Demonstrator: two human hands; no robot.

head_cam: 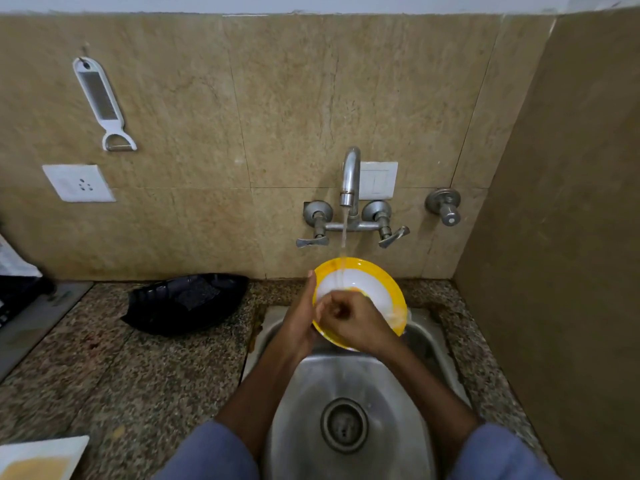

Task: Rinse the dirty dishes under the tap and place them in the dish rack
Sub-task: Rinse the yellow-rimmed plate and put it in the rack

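Note:
A round plate (pixel 375 284) with a yellow rim and white centre is tilted over the steel sink (pixel 304 393), under running water from the wall tap (pixel 350 178). My left hand (pixel 300 318) grips the plate's left edge, thumb up along the rim. My right hand (pixel 353 318) is curled in a fist against the plate's white face, hiding its lower part. Whether the fist holds anything is hidden. A white square plate (pixel 41 457) with a yellowish smear lies at the bottom left corner of the counter.
A black tray (pixel 183 303) with a dark scrubber in it sits on the granite counter left of the sink. A dark rack-like object (pixel 14 296) shows at the left edge. A side wall (pixel 571 271) stands close on the right. A peeler and sockets hang on the back wall.

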